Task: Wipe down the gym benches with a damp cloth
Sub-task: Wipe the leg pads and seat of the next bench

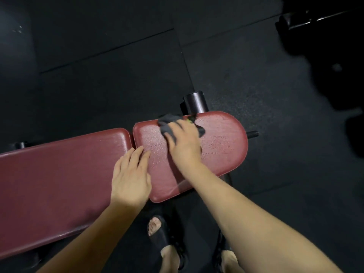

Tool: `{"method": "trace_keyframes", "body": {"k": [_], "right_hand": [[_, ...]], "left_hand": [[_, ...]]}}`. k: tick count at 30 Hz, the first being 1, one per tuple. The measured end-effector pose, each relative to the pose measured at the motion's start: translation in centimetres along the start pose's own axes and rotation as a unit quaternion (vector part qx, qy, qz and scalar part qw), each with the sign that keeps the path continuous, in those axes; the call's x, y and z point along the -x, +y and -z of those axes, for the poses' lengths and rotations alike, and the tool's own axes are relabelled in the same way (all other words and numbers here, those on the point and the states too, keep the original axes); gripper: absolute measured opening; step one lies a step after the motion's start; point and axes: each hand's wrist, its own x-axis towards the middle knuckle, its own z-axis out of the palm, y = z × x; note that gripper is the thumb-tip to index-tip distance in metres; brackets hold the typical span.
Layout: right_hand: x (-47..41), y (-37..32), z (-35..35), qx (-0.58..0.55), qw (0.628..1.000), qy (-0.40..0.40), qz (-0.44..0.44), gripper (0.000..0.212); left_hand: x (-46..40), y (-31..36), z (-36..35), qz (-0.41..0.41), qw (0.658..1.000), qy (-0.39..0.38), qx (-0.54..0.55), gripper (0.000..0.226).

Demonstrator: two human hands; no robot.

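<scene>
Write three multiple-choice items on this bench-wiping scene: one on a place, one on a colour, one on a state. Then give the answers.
1. Where does the dark cloth lie?
A. on the short seat pad
B. on the floor
C. on the long back pad

2. What colour are the bench pads?
A. blue
B. dark red
C. white

3. How is the left hand?
A. gripping the cloth
B. clenched in a fist
C. flat with straight fingers

Answers:
1 A: the right hand presses the cloth on the seat pad, near its far edge.
2 B: both the seat pad and the back pad are dark red.
3 C: the left hand rests flat across the gap between the pads, holding nothing.
</scene>
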Motion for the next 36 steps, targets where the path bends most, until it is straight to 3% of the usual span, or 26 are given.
{"method": "trace_keyframes", "body": {"k": [2, 4, 8, 11, 15, 18, 21, 27, 31, 36], "right_hand": [[-0.5, 0.6, 0.8, 0.003, 0.995, -0.054, 0.086, 0.035], [-1.3, 4.1, 3.3, 0.032, 0.991, -0.070, 0.108, 0.030], [0.0, 10.5, 7.8, 0.053, 0.998, 0.023, -0.034, 0.021], [0.7, 8.4, 6.2, 0.048, 0.992, 0.052, -0.101, 0.022], [-1.2, 0.0, 0.0, -0.003, 0.998, -0.023, 0.063, 0.025], [-3.4, -4.4, -2.5, 0.008, 0.991, -0.069, 0.115, 0.032], [-0.6, -4.0, -1.7, 0.017, 0.989, -0.086, 0.120, 0.044], [12.3, -0.3, 0.4, -0.017, 0.962, -0.146, 0.232, 0.035], [6.9, -1.8, -1.6, 0.002, 0.964, -0.102, 0.245, 0.033], [-0.9, -5.9, -3.8, 0.011, 0.981, -0.057, 0.185, 0.028]], "left_hand": [[0.3, -0.5, 0.1, -0.004, 1.000, 0.000, -0.005, 0.057], [0.3, -0.6, 0.1, -0.009, 1.000, 0.000, -0.009, 0.057], [0.1, -0.4, 0.1, -0.013, 1.000, 0.002, 0.001, 0.055], [0.2, -0.9, -0.1, -0.012, 1.000, 0.002, 0.007, 0.055], [1.0, -3.0, -0.2, 0.009, 1.000, 0.017, 0.013, 0.053], [1.5, -4.4, -0.6, 0.023, 0.999, 0.023, 0.012, 0.052], [2.1, -5.1, -1.0, 0.023, 1.000, 0.019, 0.006, 0.054], [3.6, -6.0, -1.2, 0.016, 1.000, -0.003, -0.008, 0.060], [4.4, -6.8, -1.5, 0.008, 1.000, -0.013, -0.016, 0.062], [4.4, -7.2, -2.2, 0.005, 1.000, 0.007, -0.021, 0.061]]}}
